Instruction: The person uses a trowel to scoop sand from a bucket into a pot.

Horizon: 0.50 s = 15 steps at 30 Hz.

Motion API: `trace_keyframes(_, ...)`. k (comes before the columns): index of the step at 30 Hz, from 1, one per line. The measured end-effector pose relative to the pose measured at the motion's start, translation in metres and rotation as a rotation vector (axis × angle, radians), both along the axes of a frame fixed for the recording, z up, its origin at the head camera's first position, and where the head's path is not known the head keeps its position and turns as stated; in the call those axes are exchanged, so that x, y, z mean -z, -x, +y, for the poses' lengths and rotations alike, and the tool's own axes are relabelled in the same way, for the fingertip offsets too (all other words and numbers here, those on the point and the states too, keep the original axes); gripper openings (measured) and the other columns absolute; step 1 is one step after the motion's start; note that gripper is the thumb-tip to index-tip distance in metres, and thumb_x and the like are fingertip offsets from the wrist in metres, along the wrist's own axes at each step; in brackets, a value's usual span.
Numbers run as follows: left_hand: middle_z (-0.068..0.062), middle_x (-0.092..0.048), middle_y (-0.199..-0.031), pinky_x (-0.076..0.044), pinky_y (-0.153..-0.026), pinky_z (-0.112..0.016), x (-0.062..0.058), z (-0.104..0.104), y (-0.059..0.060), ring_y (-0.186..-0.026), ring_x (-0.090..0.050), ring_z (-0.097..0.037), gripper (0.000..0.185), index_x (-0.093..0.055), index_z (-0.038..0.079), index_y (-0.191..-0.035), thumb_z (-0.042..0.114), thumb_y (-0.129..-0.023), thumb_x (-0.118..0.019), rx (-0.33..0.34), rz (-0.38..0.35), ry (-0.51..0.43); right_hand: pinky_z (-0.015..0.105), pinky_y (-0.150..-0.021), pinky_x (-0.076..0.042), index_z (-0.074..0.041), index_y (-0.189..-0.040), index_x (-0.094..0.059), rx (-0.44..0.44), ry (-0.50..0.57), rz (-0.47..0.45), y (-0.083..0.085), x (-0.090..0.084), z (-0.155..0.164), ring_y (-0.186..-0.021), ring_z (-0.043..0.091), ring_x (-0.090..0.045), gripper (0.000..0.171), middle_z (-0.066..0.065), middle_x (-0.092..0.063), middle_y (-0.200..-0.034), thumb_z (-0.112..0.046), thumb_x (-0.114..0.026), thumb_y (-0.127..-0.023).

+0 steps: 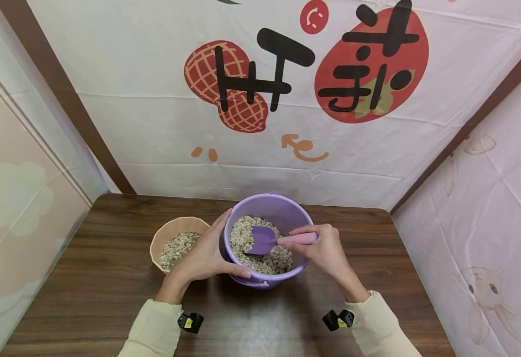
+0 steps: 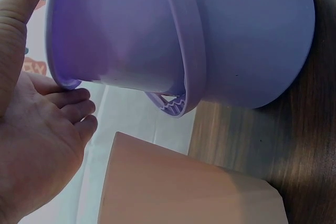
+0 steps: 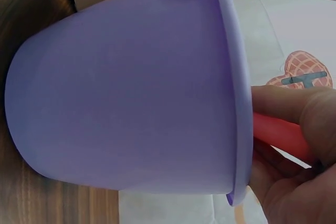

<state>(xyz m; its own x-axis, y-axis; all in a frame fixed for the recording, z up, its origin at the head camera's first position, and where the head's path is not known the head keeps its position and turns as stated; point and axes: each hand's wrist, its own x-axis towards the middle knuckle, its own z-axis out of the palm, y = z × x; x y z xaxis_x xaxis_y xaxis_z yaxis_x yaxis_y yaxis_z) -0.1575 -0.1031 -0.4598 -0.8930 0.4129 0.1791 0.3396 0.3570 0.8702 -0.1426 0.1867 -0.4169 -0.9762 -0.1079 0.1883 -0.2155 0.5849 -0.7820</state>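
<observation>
A purple bucket (image 1: 269,282) holds a heap of pale, mixed oat-like flakes (image 1: 242,233). My left hand (image 1: 204,253) holds the bucket by its left side, its thumb along the near rim and its fingers at the far-left rim; the left wrist view shows the fingertips (image 2: 79,98) right at the rim. My right hand (image 1: 325,248) grips the pink handle of a small shovel (image 1: 264,240). Inside the bucket, the shovel's purple blade lies over the flakes, pointing left. From the right wrist view, the bucket wall (image 3: 131,87) hides the blade.
Left of the bucket, partly behind my left hand, stands a peach bowl (image 1: 157,243) with more flakes in it. A brown wooden table (image 1: 108,277) carries both. Printed fabric (image 1: 162,129) hangs close behind the table and at both sides.
</observation>
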Motion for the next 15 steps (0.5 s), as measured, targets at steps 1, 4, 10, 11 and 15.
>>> trace_keyframes(1,-0.009,-0.027,-0.163,-0.028,-0.117,-0.056,0.0002,0.0001,0.0002,-0.145,-0.033,-0.025,0.147,-0.015,0.015,-0.164,0.052,-0.050,-0.100,0.000,0.000,0.000,0.026,-0.067,-0.057,-0.014,-0.090,-0.083,-0.006,-0.012,-0.006,0.0001,-0.0006,0.0001,-0.085,0.014,-0.072,0.022,-0.004,-0.077,-0.082,-0.012,-0.094,-0.071)
trace_keyframes(4,-0.009,-0.028,-0.163,-0.028,-0.117,-0.055,0.0004,0.0005,0.0004,-0.144,-0.033,-0.026,0.147,-0.015,0.014,-0.164,0.051,-0.049,-0.101,0.001,0.000,-0.002,0.025,-0.067,-0.057,-0.014,-0.092,-0.083,-0.022,-0.042,-0.007,0.0005,-0.0020,0.0002,-0.086,0.013,-0.072,0.022,-0.006,-0.077,-0.082,-0.012,-0.093,-0.072)
trace_keyframes(10,-0.010,-0.029,-0.162,-0.028,-0.117,-0.055,0.0005,0.0008,0.0006,-0.144,-0.034,-0.026,0.147,-0.016,0.012,-0.163,0.050,-0.049,-0.101,0.002,0.000,-0.007,0.028,-0.070,-0.057,-0.015,-0.091,-0.084,-0.045,-0.099,0.032,0.0012,-0.0033,-0.0004,-0.084,0.012,-0.071,0.024,-0.007,-0.077,-0.083,-0.010,-0.094,-0.070)
trace_keyframes(11,-0.010,-0.028,-0.163,-0.027,-0.117,-0.055,0.0007,0.0009,0.0007,-0.145,-0.033,-0.026,0.148,-0.016,0.012,-0.163,0.050,-0.049,-0.101,0.000,-0.001,-0.005,0.029,-0.071,-0.056,-0.016,-0.091,-0.084,-0.049,-0.107,0.038,0.0014,-0.0033,-0.0004,-0.084,0.012,-0.071,0.025,-0.008,-0.077,-0.083,-0.009,-0.094,-0.069)
trace_keyframes(15,-0.010,-0.025,-0.164,-0.026,-0.118,-0.055,0.0005,0.0007,0.0001,-0.146,-0.030,-0.026,0.149,-0.014,0.013,-0.164,0.051,-0.049,-0.101,-0.005,-0.007,0.007,0.028,-0.071,-0.057,-0.019,-0.091,-0.084,-0.067,-0.105,0.049,0.0018,-0.0028,-0.0002,-0.084,0.011,-0.071,0.026,-0.010,-0.076,-0.082,-0.009,-0.094,-0.069)
